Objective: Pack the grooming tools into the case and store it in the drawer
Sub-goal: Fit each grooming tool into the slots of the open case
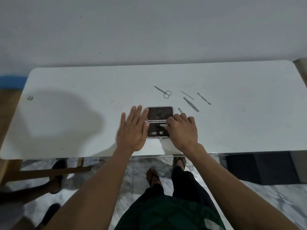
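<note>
Dark-lined case (159, 122) lying open near the table's (66, 130) front edge, nail clipper (157, 133) tucked inside, right hand (182, 130) pinching a small metal tool (163, 125), left hand (133, 130) resting flat, fingers spread, no readable writing.

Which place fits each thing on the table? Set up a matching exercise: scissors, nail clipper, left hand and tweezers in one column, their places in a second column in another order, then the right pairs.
Column 1
1. scissors
2. nail clipper
3. left hand
4. tweezers

Column 2
A. flat on the table, against the case's left edge
B. inside the near half of the open case
C. loose on the table, beyond the case
D. loose on the table, right of the case's far half

Pairs: 1-C, 2-B, 3-A, 4-D
</note>
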